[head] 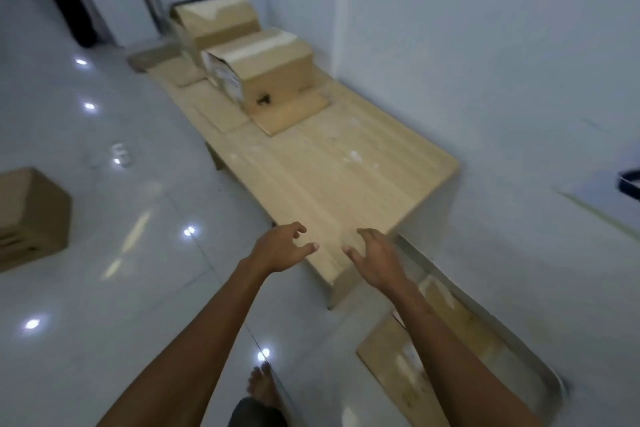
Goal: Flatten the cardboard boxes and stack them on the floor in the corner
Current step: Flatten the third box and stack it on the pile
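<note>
Left hand (280, 248) and right hand (375, 262) hover empty over the worktop (329, 177), fingers (306, 248) released, evidently ready for the next of 2 unflattened boxes (266, 76) at its far end. Flattened cardboard (433, 340) lies on the floor by the wall.

The nearer box (273, 76) and the farther box (214, 22), brown cardboard with pale tape on top, stood unflattened at the bench's (339, 177) far end, flaps splayed. A third box (31, 215) sat on the floor (121, 270) at left; flattened cardboard (433, 340) lay beside the wall (502, 80).
</note>
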